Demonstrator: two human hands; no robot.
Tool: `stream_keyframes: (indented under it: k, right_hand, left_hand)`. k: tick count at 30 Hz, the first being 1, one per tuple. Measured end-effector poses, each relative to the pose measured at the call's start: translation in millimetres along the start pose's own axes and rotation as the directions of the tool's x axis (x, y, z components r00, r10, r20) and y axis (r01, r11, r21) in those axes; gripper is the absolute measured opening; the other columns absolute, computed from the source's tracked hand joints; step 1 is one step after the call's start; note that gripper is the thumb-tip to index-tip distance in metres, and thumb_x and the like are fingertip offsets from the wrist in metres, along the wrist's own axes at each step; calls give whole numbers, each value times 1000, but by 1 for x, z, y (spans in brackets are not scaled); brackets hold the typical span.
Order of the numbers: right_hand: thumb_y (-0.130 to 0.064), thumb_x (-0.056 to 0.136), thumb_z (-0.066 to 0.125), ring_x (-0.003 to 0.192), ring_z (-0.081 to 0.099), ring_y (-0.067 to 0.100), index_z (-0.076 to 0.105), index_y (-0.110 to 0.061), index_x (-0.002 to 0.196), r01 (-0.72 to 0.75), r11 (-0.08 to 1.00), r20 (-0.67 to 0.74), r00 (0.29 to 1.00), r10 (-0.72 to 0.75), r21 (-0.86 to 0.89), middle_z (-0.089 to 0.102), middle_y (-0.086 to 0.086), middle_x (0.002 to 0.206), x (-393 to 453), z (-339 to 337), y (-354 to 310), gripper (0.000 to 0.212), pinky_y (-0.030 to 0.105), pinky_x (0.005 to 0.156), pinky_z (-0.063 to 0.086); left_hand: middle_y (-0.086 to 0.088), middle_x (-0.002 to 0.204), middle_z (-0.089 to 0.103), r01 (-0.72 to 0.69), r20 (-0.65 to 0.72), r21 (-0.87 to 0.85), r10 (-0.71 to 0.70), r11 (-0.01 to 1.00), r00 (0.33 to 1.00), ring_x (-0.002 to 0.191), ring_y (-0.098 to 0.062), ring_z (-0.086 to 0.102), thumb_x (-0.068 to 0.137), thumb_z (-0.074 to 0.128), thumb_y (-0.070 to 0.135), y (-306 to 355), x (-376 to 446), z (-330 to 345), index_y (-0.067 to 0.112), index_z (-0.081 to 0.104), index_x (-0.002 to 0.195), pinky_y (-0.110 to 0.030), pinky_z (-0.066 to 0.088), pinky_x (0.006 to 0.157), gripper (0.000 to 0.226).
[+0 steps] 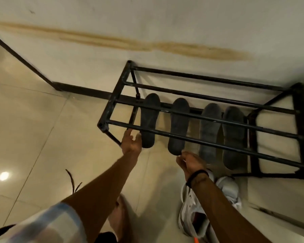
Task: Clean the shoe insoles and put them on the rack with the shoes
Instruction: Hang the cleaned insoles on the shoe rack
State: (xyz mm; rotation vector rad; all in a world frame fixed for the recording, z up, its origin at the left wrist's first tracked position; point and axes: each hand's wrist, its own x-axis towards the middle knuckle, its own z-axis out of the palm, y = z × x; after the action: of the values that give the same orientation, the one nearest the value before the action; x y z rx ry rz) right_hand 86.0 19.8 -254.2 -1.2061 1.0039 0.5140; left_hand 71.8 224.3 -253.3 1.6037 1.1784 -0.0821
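Head view: four insoles [148, 120] lie on the rack [207, 123] lower tier — my left hand [132, 143], fingers loose, touches the leftmost heel; light, floppy — pinch heel edge.

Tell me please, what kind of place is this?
Probably a home entryway or hallway corner. A black metal shoe rack stands against a stained wall on a tiled floor, four insoles lie on its lower level, and white sneakers sit on the floor.
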Motion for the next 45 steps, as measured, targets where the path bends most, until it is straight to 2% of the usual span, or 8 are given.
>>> stream_keyframes:
  k: [3, 6, 15, 23, 27, 34, 40, 45]
  right_hand:
    - [2, 93, 63, 76, 59, 25, 62, -1, 90, -69, 995, -5, 998, 69, -76, 60, 14, 87, -35, -34, -7, 5, 36, 65, 55]
    - [-3, 93, 63, 64, 59, 27, 62, -5, 71, -121, 973, -11, 993, 121, -196, 61, 15, 69, -74, -76, -17, 22, 39, 63, 53]
    - [2, 90, 63, 47, 48, 21, 60, -1, 70, 148, 948, -9, 988, -157, -280, 52, 14, 57, -146, -197, -39, 20, 31, 51, 44]
    - [-3, 86, 66, 44, 54, 23, 63, 1, 74, 126, 931, -118, 977, -175, -343, 58, 15, 59, -201, -284, -16, 14, 31, 49, 48]
    - [-23, 84, 67, 75, 69, 28, 74, -3, 89, 77, 767, -174, 955, -241, -637, 74, 16, 86, -179, -294, 12, 22, 40, 74, 61]
    - [-25, 93, 61, 120, 58, 34, 60, -10, 129, -30, 438, -70, 995, -75, -899, 61, 15, 131, -127, -289, 87, 39, 36, 99, 49]
    - [-19, 87, 56, 122, 57, 33, 29, -35, 153, -65, 260, -45, 995, 85, -963, 57, 12, 133, -67, -285, 130, 74, 38, 97, 51]
    - [-21, 93, 54, 121, 56, 31, 48, -23, 136, -66, 118, -68, 997, -21, -991, 60, 10, 130, -56, -278, 119, 44, 37, 93, 49]
  left_hand:
    - [-12, 140, 60, -98, -50, 208, 111, 973, 993, 129, -30, 57, 98, 66, 25, 9, -49, -22, 12, 55, 142, -36, 44, 110, 47]
    - [-15, 122, 69, -124, 127, 375, 82, 919, 989, 116, -33, 64, 98, 66, 23, 11, -107, -31, 10, 60, 131, -29, 44, 98, 36]
    - [-15, 105, 74, -393, 560, 406, 116, 825, 820, 81, -31, 66, 97, 60, 26, 45, -225, 34, 25, 66, 80, -30, 48, 62, 18]
    - [-8, 107, 75, -620, 738, 400, 164, 675, 654, 99, -30, 70, 97, 61, 31, 9, -336, 33, 26, 69, 88, -31, 53, 79, 13]
    - [-11, 111, 75, -621, 759, 469, 72, 628, 647, 105, -35, 70, 95, 63, 33, -37, -325, 50, 28, 67, 79, -42, 59, 90, 17]
    - [2, 116, 72, -621, 768, 562, -66, 547, 637, 110, -24, 66, 95, 59, 34, -92, -309, 107, 27, 73, 104, -25, 48, 80, 18]
    - [-3, 124, 68, -569, 743, 600, -128, 563, 657, 114, -23, 62, 97, 62, 32, -123, -294, 136, 21, 72, 116, -23, 46, 88, 24]
    - [0, 117, 70, -550, 726, 633, -170, 544, 666, 110, -20, 65, 97, 61, 32, -121, -286, 136, 21, 72, 115, -22, 47, 85, 24]
